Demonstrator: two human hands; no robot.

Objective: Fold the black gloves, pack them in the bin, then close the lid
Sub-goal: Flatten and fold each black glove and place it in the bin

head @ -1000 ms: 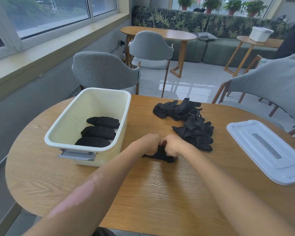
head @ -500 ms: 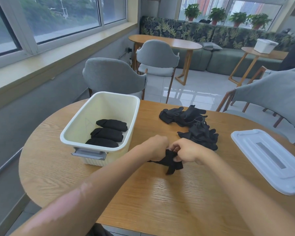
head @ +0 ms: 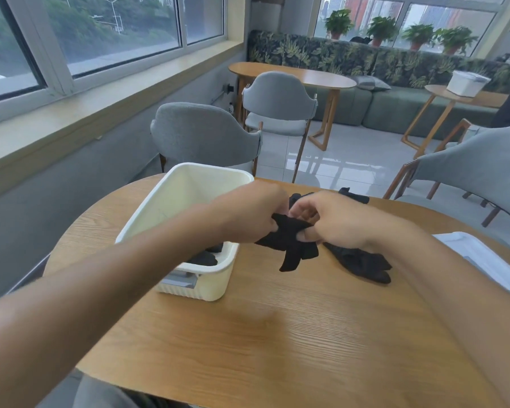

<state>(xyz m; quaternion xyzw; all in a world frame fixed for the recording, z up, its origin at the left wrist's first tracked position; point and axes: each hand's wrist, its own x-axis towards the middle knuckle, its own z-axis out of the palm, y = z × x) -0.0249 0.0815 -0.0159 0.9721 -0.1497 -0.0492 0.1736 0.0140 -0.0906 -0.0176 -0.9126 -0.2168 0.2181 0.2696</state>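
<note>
Both hands had a grip on the same crumpled black fabric glove, held up off the round wooden table. The left hand was clenched around the glove's left end, and the right hand pinched the other side between thumb and fingers, so a couple of floppy glove fingers dangled down toward the tabletop without touching it, as far as I could tell.

Just right of that, a loose heap of more black gloves lay flat on the wood, running back toward the table's far edge, partly hidden behind the right hand. To the left sat the cream rectangular plastic bin, near the table's left edge, with its lid off. A few folded black gloves peeked out at the near end of it, mostly blocked by the left forearm, so I couldn't count them. The white plastic lid was lying flat by the right edge of the table, well apart from the bin.

Past the table's far edge stood a grey upholstered chair, right behind the bin.
</note>
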